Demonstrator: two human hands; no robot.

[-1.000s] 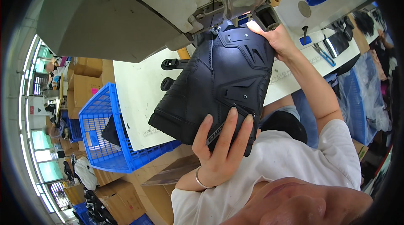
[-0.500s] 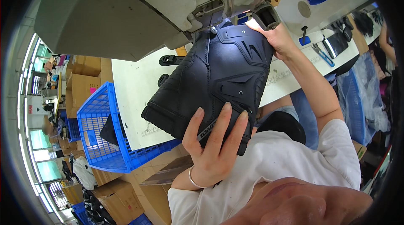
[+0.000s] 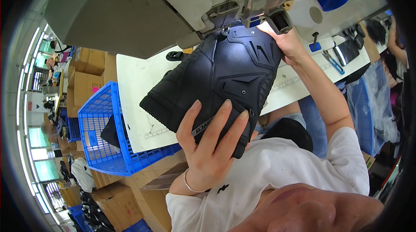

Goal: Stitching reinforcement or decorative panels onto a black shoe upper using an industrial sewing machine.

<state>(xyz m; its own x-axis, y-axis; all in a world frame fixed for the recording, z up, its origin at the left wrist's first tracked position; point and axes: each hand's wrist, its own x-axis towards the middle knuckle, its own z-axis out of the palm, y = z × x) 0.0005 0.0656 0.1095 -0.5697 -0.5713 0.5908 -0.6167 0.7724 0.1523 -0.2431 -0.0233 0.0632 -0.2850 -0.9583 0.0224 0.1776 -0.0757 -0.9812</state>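
A black motorcycle boot upper (image 3: 234, 67) with moulded guard panels and small metal rivets lies tilted under the grey sewing machine head (image 3: 117, 19). Its top end touches the presser area (image 3: 224, 31), where the needle is hidden. My left hand (image 3: 207, 147), a bracelet on its wrist, grips the lower end; three fingers spread over the outer face and the thumb is out of sight. Up by the machine my right hand (image 3: 289, 44) holds the upper right edge, its fingertips partly covered by a machine part. A black buckle strap (image 3: 175, 56) sticks out at the left.
Left of the white table (image 3: 134, 106) stands a blue plastic crate (image 3: 125, 156) with black pieces inside. Blue-handled snips (image 3: 333, 62) and a ruler strip (image 3: 284, 83) lie on the right side. Cardboard boxes (image 3: 89, 93) stand far left. Another person's arm (image 3: 396, 43) shows at far right.
The lower end of the boot upper has swung a little to the left, along with my left hand. My right hand keeps its hold near the machine. The view has shifted slightly.
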